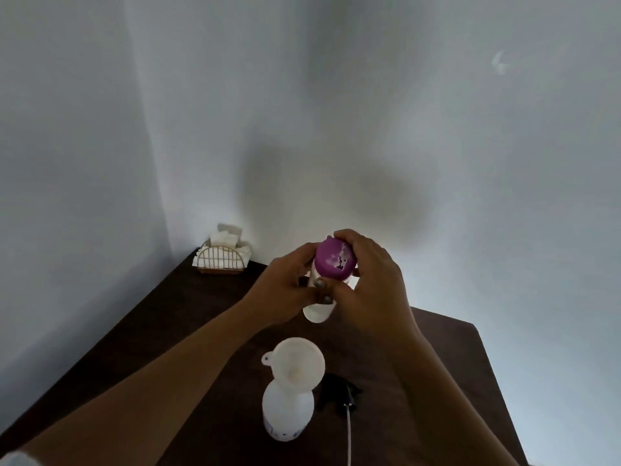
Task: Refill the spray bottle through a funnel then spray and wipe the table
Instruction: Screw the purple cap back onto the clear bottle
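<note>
Above the dark wooden table (188, 307) I hold a white refill bottle (317, 312) with a purple cap (334, 257). My left hand (285, 290) grips the bottle's body. My right hand (369, 280) is wrapped around the purple cap. Below, nearer to me, the white spray bottle (287, 412) stands upright with a white funnel (297, 363) seated in its neck. Its black spray head (337, 393) lies on the table just right of it, the thin dip tube (349, 435) trailing toward me.
A gold wire basket (220, 260) holding white cloths or napkins sits in the far left corner of the table against the white walls. The table's right edge (494, 381) runs close to the right wall.
</note>
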The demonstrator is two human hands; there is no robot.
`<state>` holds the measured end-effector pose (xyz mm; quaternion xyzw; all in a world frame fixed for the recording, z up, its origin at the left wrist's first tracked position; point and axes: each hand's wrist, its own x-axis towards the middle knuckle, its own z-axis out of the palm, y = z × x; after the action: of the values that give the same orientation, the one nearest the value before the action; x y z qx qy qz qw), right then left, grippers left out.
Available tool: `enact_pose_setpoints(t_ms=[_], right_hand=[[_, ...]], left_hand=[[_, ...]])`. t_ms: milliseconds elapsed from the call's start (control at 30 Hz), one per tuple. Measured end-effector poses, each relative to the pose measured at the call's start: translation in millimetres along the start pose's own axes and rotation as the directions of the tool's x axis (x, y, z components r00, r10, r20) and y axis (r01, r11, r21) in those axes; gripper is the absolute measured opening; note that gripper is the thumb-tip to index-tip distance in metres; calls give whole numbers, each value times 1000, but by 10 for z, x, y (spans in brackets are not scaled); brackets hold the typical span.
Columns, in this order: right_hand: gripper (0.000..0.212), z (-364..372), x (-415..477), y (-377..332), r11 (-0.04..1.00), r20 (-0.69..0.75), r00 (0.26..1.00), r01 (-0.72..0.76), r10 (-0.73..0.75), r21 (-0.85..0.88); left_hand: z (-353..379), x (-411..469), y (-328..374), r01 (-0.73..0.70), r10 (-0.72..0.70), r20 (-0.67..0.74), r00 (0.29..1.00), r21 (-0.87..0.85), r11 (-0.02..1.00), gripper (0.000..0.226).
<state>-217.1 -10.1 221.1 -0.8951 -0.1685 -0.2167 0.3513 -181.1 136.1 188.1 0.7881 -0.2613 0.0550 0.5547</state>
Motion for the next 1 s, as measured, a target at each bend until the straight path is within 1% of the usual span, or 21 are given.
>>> enact_pose_setpoints(t_ms=[67, 167, 300, 333, 433, 533, 600, 733, 833, 1000], right_hand=[[63, 219, 147, 61, 1000, 41, 999, 7, -6, -23], [62, 540, 395, 168, 999, 99, 995, -19, 22, -25], [63, 1000, 788, 357, 998, 224, 973, -57, 63, -33], [63, 1004, 810, 395, 997, 252, 965, -57, 66, -46], [62, 1405, 1169, 589, 991, 337, 937, -56, 93, -119], [64, 1698, 1482, 758, 977, 367, 922, -52, 126, -206], [64, 1857, 1635, 858, 963, 374, 914, -62, 161, -262], [62, 2164, 1855, 1067, 934, 383, 906, -35, 179, -355], [63, 2270, 1908, 1140, 925, 385, 897, -65, 218, -374], [68, 2390, 2039, 1290, 921, 404, 888, -53, 220, -387]], left_hand=[[-120, 58, -200, 37, -37, -15, 999, 11, 999, 59], [-273, 179, -547, 112, -113, -42, 993, -29, 993, 60], [-441, 363, -1116, 180, -181, -103, 978, -15, 984, 63], [-403, 371, -1164, 186, -186, -111, 976, -9, 983, 64], [-531, 591, -1645, 224, -226, -125, 966, -31, 974, 65], [-579, 824, -2024, 240, -247, -167, 955, -62, 969, 62], [-574, 962, -2232, 248, -255, -210, 944, -57, 967, 61], [-556, 1199, -2628, 277, -277, -276, 920, -38, 960, 60], [-516, 1279, -2791, 306, -296, -293, 909, -11, 952, 59], [-480, 1443, -3029, 323, -309, -288, 906, 1, 946, 57]])
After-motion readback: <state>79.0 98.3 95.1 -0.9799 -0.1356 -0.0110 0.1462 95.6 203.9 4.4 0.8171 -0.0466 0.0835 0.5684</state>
